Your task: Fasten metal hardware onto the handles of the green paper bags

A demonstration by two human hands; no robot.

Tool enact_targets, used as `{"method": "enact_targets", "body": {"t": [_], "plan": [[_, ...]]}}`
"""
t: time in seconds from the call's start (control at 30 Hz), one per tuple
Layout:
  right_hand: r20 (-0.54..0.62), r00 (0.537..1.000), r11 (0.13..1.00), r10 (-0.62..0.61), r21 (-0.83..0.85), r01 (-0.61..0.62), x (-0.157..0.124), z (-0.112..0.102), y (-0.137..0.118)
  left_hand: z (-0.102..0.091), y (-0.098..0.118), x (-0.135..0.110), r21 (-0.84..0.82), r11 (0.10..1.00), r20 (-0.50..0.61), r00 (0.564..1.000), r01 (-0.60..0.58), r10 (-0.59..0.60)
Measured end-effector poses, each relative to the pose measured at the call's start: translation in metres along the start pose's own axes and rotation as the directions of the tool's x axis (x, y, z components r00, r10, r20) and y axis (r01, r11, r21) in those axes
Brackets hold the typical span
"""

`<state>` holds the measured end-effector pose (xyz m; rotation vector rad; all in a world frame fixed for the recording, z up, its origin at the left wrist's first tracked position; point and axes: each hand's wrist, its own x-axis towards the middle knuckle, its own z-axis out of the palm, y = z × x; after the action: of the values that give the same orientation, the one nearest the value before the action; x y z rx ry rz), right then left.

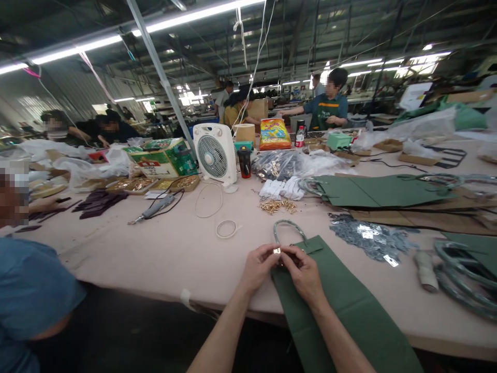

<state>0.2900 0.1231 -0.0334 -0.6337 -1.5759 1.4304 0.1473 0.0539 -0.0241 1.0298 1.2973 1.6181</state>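
Note:
A green paper bag (pixel 341 311) lies flat on the pinkish table (pixel 163 248), hanging over the near edge, its grey rope handle (pixel 289 228) pointing away from me. My left hand (pixel 258 268) and my right hand (pixel 305 272) meet at the bag's top edge. Both are closed in a pinch around a small shiny metal piece (pixel 277 250) held between the fingertips. Just beyond my hands lies a heap of small gold metal fittings (pixel 277 206).
Small clear packets (pixel 368 238) lie to the right, with stacked green bags (pixel 380 191) behind them. A white fan (pixel 215 153), a black cup (pixel 244 161), white cord loops (pixel 227 228), a hand tool (pixel 155 208) and trays of gold parts (pixel 135 185) stand further back. A person in blue (pixel 27 290) sits at left.

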Motion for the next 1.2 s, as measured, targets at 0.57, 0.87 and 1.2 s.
{"method": "enact_targets", "body": {"t": [0.57,0.87,1.2], "plan": [[0.059,0.998,0.997,-0.036,-0.071,0.04,0.001,-0.003,-0.006,-0.005,-0.002,0.002,0.133,0.99,0.028,0.999,-0.037,0.033],[0.062,0.993,0.974,-0.096,-0.201,0.107,0.0,-0.002,-0.006,-0.006,-0.002,0.001,0.122,0.992,-0.002,1.0,0.02,-0.02],[0.074,0.987,0.953,-0.146,-0.258,0.16,-0.001,-0.001,-0.016,-0.004,0.0,0.001,0.137,0.989,-0.013,0.998,0.055,-0.053]]}}
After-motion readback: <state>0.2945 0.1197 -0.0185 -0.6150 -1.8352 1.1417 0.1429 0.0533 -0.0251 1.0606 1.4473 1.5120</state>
